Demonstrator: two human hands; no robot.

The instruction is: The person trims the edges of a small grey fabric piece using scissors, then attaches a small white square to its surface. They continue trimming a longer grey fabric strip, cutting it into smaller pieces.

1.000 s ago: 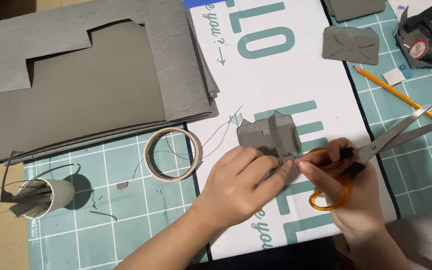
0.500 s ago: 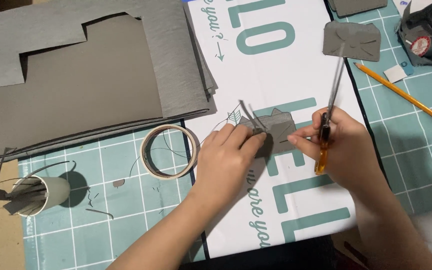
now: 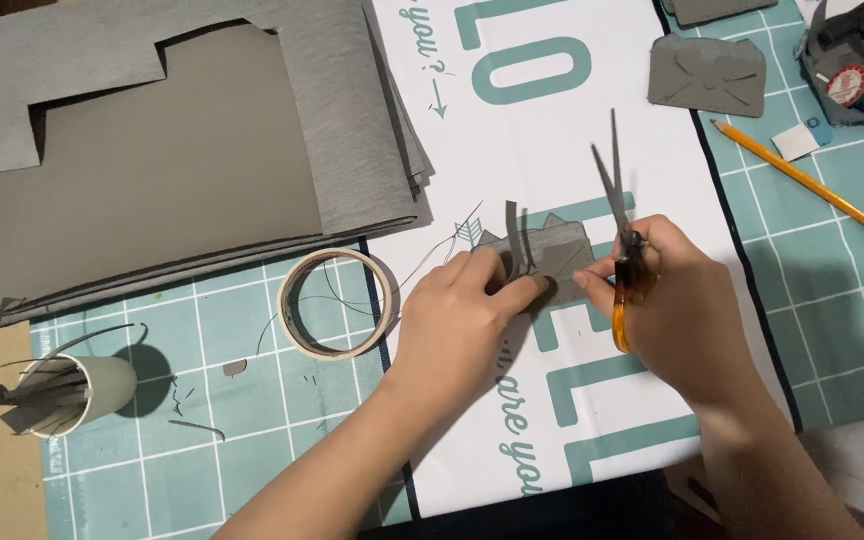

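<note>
Pinning the grey piece (image 3: 552, 255) flat against the white sheet (image 3: 592, 140) with my left hand (image 3: 457, 320), I keep its fingers curled over the near edge so the piece cannot slide. Two thin cut strips stand up from it just past my fingertips. My right hand (image 3: 677, 305) is closed around the orange handles of the scissors (image 3: 620, 225), blades nearly together and pointing away from me, lifted clear of the piece so they snag nothing. The two hands sit just beside each other, the piece between them.

Left of my left hand lies a tape ring (image 3: 337, 303), close enough to bump; beyond it a cup (image 3: 82, 395) of scraps. Farther out the grey sheets (image 3: 152, 170) crowd that side. Right of my right hand the mat (image 3: 832, 290) is open up to the pencil (image 3: 802, 180).
</note>
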